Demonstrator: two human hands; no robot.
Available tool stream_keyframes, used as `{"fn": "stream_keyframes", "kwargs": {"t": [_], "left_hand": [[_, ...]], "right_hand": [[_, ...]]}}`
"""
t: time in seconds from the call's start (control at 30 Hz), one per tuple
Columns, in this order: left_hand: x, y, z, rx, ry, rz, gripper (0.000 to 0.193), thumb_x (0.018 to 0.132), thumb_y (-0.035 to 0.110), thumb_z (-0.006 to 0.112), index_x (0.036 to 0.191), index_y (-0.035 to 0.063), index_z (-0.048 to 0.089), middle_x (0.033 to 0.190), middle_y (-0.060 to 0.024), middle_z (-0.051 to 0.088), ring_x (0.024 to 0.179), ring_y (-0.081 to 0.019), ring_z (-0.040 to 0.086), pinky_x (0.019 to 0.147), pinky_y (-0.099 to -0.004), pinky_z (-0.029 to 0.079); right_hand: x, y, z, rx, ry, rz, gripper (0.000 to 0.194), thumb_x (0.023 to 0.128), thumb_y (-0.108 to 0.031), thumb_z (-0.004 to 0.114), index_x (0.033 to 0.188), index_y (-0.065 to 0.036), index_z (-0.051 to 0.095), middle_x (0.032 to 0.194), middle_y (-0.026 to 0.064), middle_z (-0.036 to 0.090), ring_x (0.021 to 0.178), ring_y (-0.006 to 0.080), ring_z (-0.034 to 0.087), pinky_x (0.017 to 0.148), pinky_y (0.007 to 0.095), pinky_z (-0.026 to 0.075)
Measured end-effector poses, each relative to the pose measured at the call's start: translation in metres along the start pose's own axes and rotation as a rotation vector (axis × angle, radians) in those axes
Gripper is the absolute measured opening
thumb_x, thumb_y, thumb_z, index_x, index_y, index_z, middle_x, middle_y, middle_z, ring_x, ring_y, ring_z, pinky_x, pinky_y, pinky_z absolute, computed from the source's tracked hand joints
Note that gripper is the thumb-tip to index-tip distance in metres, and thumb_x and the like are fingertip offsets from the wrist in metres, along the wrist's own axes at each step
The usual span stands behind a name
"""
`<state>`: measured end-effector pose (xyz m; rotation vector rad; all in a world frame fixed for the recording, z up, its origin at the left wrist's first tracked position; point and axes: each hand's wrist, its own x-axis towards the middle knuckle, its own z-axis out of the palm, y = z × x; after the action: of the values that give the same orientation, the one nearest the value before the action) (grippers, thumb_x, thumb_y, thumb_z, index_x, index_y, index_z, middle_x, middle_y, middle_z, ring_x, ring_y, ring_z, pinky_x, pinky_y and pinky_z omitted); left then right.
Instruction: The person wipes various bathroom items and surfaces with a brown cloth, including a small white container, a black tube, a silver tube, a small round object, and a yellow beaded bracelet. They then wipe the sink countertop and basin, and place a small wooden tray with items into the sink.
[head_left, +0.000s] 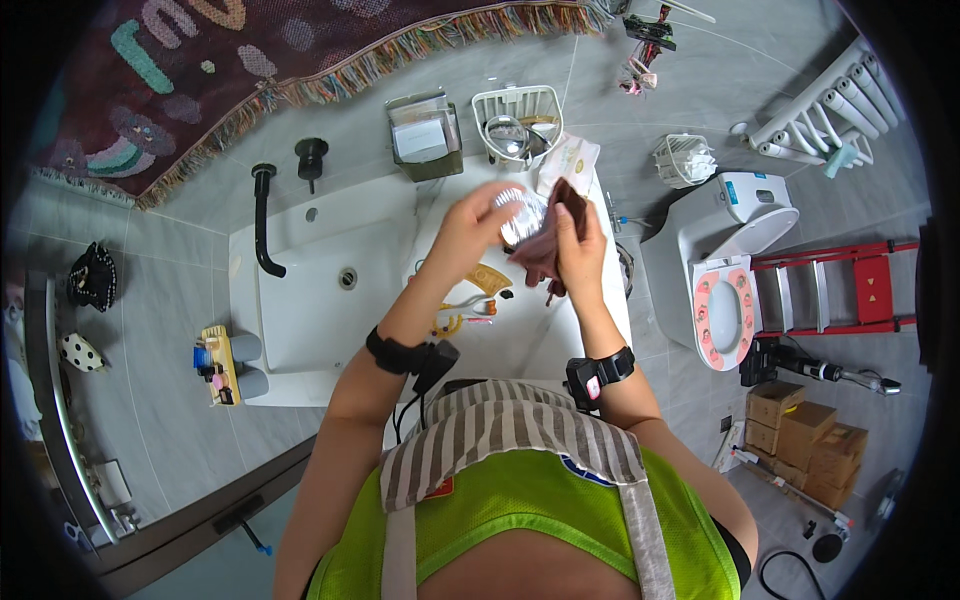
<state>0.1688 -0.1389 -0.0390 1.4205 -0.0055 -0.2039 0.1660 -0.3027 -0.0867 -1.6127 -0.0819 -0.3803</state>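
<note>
Above the white counter (525, 345), my left hand (480, 221) grips a shiny, ribbed silvery object (520, 217), blurred; its exact kind cannot be told. Close beside it on the right, my right hand (585, 244) holds a dark brownish-red pouch or cloth (553, 232) with its upper edge spread. Partly behind my left forearm lie a tan comb (489, 279), a white-handled item (474, 306) with an orange-brown end, a yellow beaded ring (448, 327) and a small black piece (507, 295).
The white sink basin (315, 322) is at the left, under a black spout (262, 225). Behind the hands stand a dark green box (439, 166) of packets, a white basket (517, 94) and a white printed pouch (574, 161). A toilet (675, 247) and red ladder (874, 289) are at the right.
</note>
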Motion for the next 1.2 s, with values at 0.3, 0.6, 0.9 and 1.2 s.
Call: {"fn": "stream_keyframes", "kwargs": {"t": [0.3,0.6,0.9,1.2], "left_hand": [[0.16,0.005,-0.047,0.612,0.236,0.535,0.028,0.087,0.01,0.062,0.115,0.0055,0.058,0.093,-0.0095,0.059,0.089,-0.0201,0.057,0.079,-0.031,0.047],[0.181,-0.007,-0.048,1.099,0.177,0.78,0.031,0.073,0.008,0.071,0.104,0.004,0.065,0.099,-0.0097,0.061,0.094,-0.0282,0.056,0.082,-0.0355,0.046],[0.177,-0.018,-0.053,1.379,0.326,0.937,0.016,0.07,0.005,0.069,0.086,0.0073,0.068,0.094,-0.005,0.061,0.096,-0.0276,0.054,0.083,-0.0391,0.046],[0.14,-0.008,-0.056,1.421,0.354,0.934,0.02,0.077,0.004,0.063,0.094,0.0104,0.07,0.107,-0.007,0.06,0.107,-0.0284,0.051,0.09,-0.0382,0.045]], "right_hand": [[0.007,0.039,-0.09,0.005,0.206,0.086,0.02,0.093,-0.011,0.057,0.109,0.0,0.058,0.104,0.0049,0.061,0.097,0.012,0.056,0.088,0.0254,0.043],[0.002,0.042,-0.13,-0.03,0.317,0.189,0.024,0.094,-0.017,0.058,0.111,-0.001,0.058,0.097,0.0011,0.06,0.087,0.008,0.054,0.08,0.0217,0.043],[0.006,0.038,-0.124,-0.028,0.271,0.213,0.022,0.094,-0.018,0.058,0.108,-0.001,0.058,0.093,0.0003,0.059,0.083,0.007,0.053,0.078,0.0205,0.043],[0.009,0.05,-0.136,0.02,0.243,0.311,0.03,0.088,-0.012,0.061,0.115,0.0,0.055,0.108,0.0065,0.06,0.098,0.0149,0.056,0.091,0.0268,0.041]]}}
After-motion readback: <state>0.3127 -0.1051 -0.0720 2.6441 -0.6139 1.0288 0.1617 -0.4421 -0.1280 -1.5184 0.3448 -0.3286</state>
